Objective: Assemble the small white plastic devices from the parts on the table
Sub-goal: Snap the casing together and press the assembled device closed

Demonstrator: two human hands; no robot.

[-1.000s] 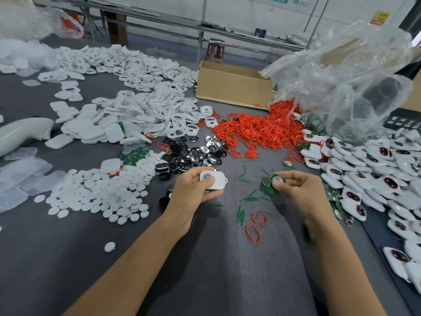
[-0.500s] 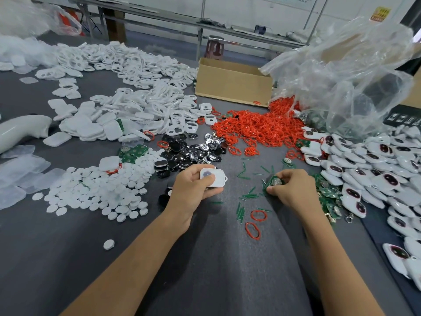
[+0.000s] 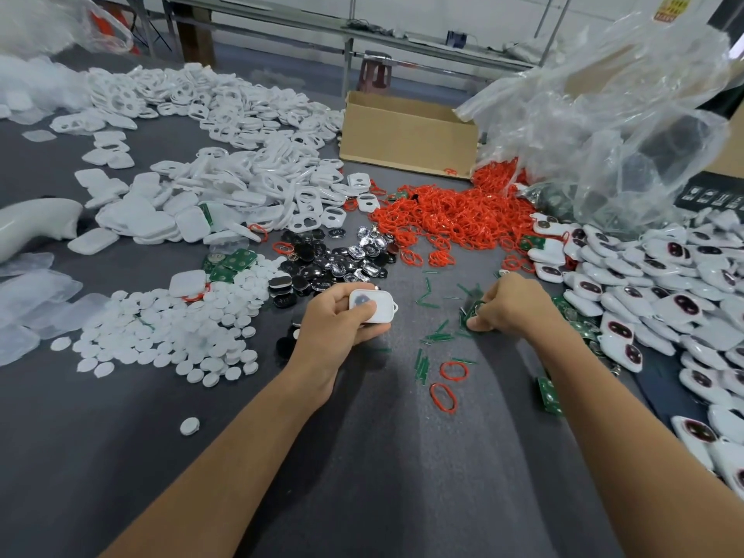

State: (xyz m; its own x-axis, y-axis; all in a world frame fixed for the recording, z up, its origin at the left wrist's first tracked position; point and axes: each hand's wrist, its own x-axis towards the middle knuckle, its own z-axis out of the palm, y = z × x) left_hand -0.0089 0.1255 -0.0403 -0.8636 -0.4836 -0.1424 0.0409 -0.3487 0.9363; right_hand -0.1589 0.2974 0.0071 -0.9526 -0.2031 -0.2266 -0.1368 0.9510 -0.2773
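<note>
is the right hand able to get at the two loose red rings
Probably yes: the red rings lie uncovered on bare cloth just nearer than the right hand, nothing between. But its fingers pinch a green part, so it isn't free.

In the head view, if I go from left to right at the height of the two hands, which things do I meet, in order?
Clear plastic sheets → white round discs → left hand holding a white casing → loose green strips → right hand pinching a green board → pile of white devices with dark windows.
</note>
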